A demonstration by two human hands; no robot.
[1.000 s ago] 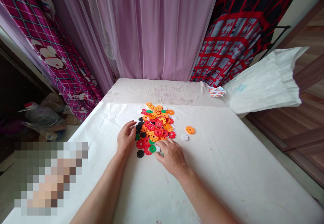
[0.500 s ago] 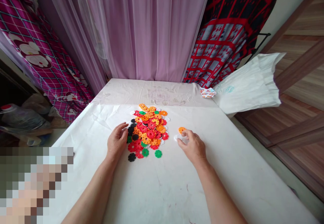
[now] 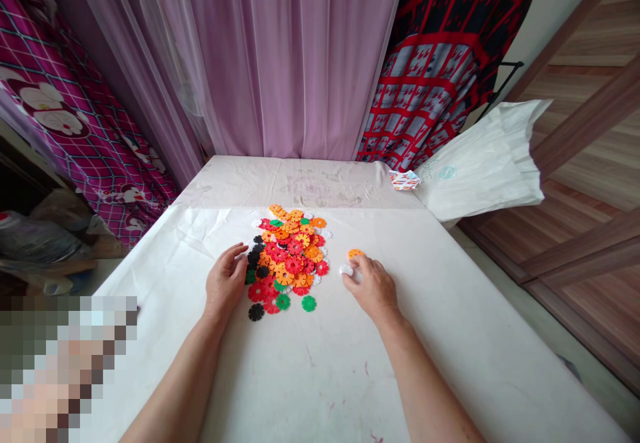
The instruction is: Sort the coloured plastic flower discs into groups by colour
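A heap of flat notched discs point(image 3: 293, 249) in red, orange, green, black and white lies on the white-covered table. My left hand point(image 3: 227, 277) rests at the heap's left edge, beside the black discs, its fingers apart and holding nothing. To the right of the heap, my right hand point(image 3: 373, 286) has its thumb and fingertips around a white disc point(image 3: 346, 270). An orange disc point(image 3: 355, 253) lies just beyond those fingertips. Near the front of the heap is a separate green disc point(image 3: 309, 303).
A white bag point(image 3: 485, 163) leans at the table's right edge, beside a small patterned paper item point(image 3: 404, 180). Purple curtains point(image 3: 300, 63) hang behind the table point(image 3: 310, 376). A bottle point(image 3: 35, 236) stands low at the left.
The view has shifted slightly, moving the scene a little left. My right thumb and fingers have drawn closer around the white disc. The heap looks unchanged.
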